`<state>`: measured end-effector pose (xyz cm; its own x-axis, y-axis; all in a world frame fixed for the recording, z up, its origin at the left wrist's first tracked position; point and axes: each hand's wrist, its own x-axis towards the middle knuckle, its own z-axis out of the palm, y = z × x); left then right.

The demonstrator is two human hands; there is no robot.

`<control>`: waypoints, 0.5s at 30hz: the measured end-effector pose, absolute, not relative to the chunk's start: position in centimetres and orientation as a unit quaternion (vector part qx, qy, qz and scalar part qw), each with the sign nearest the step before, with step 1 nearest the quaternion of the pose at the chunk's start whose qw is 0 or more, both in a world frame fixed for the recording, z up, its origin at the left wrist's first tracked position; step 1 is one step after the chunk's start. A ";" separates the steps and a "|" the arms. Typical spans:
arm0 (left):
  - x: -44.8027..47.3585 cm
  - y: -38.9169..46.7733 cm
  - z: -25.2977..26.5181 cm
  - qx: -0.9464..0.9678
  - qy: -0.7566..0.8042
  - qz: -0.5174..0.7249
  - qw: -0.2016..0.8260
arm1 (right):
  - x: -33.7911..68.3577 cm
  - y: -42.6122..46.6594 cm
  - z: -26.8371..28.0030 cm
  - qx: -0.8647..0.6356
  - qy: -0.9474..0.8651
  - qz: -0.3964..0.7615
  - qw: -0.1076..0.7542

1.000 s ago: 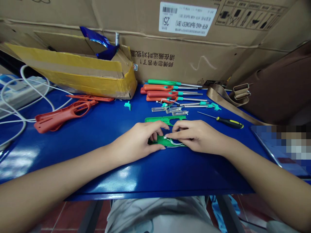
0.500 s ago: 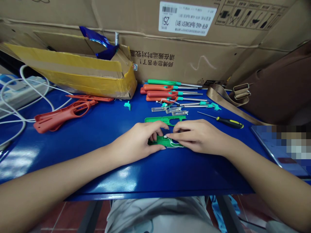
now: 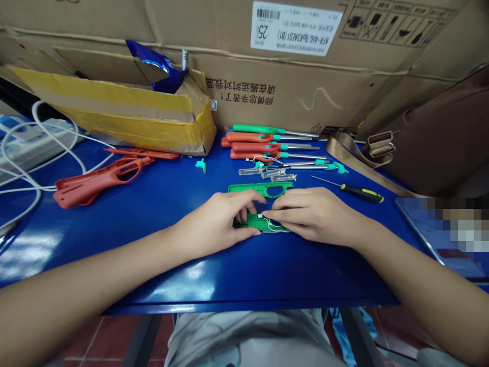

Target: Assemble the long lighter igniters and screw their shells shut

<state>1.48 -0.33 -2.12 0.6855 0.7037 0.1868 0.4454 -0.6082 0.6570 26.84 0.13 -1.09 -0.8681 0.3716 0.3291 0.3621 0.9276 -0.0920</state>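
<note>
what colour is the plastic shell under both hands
Green; the shell shows best in the head view.

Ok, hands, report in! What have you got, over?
Left hand and right hand both pressing on green shell half on the blue table. White wire under right fingertips. Nothing between them.

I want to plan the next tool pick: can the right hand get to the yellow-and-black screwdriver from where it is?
Probably yes: the screwdriver lies alone on bare table just beyond the right hand, nothing between them.
</note>
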 end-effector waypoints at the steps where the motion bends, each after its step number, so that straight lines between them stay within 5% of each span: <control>1: 1.5 -0.3 -2.1 0.870 0.330 0.219 0.294 | 26.9 0.1 -1.1 -0.190 -0.967 0.009 0.172; 15: 1.6 -0.4 -2.0 0.866 0.330 0.224 0.300 | 26.6 -0.3 -1.5 -0.224 -0.965 0.033 0.135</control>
<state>1.56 -0.39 -2.03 0.6814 0.7067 0.1904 0.4379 -0.6021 0.6677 26.62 -0.26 -1.48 -0.8631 0.4414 0.2456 0.4237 0.8973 -0.1237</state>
